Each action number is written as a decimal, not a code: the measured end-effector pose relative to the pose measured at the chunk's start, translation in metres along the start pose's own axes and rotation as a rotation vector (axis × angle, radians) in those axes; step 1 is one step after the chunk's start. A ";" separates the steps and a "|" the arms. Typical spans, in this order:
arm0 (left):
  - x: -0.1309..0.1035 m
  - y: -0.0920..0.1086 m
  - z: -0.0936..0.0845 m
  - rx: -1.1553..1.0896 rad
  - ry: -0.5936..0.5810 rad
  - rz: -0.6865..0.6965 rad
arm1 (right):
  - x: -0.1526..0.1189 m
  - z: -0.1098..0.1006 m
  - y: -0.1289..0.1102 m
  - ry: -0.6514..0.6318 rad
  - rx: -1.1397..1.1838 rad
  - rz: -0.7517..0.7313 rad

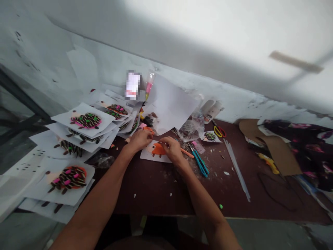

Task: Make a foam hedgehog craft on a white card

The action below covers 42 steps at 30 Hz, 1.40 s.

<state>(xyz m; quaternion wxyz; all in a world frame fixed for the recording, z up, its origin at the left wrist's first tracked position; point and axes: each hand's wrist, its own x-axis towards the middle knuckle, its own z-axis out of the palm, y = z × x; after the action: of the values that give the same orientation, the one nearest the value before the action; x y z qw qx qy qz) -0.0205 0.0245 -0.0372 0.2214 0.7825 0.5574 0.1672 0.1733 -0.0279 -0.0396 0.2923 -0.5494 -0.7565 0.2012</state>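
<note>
A small white card point(145, 155) lies on the table in front of me. On it is a hedgehog figure with an orange body point(156, 149), a pale head and small brown feet. My left hand point(140, 139) is at the card's upper left edge, fingertips pinched together; what they hold, if anything, is too small to make out. Orange scraps point(148, 129) lie just beyond those fingers. My right hand point(171, 148) is over the right part of the orange body, its fingers bent and close together. Whatever is between them is hidden.
Stacked cards with finished hedgehogs point(87, 120) fill the left side. Right of my hands lie a teal-handled tool point(200, 163), yellow-and-red scissors point(220, 131), glue sticks point(237, 170) and a yellow glue gun point(269, 162). A phone point(132, 85) leans at the wall beside white sheets point(169, 100).
</note>
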 end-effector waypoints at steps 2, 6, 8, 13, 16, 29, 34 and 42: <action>0.000 -0.001 0.002 -0.034 0.015 0.002 | 0.004 0.001 -0.004 -0.016 -0.032 -0.016; 0.001 -0.004 0.005 -0.117 0.057 0.020 | 0.012 0.004 -0.008 -0.053 -0.087 -0.038; 0.001 -0.005 0.006 -0.118 0.068 0.030 | 0.014 0.005 -0.007 -0.067 -0.098 -0.051; 0.002 -0.005 0.008 -0.063 0.072 0.027 | 0.010 0.012 -0.001 -0.059 -0.089 -0.076; 0.002 -0.004 0.006 -0.049 0.067 0.025 | 0.007 0.015 0.001 -0.048 -0.097 -0.071; -0.001 0.002 -0.002 0.006 -0.003 -0.005 | 0.008 0.015 0.000 -0.071 -0.179 -0.074; 0.000 -0.002 0.002 -0.032 0.014 0.001 | 0.009 0.015 -0.001 -0.085 -0.209 -0.073; 0.004 -0.011 0.012 -0.114 0.092 0.045 | 0.011 0.015 -0.002 -0.080 -0.252 -0.104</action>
<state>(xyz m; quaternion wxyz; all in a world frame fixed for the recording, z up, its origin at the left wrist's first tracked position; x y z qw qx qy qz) -0.0218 0.0292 -0.0535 0.2358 0.7724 0.5390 0.2393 0.1594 -0.0180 -0.0473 0.2007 -0.5335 -0.8141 0.1111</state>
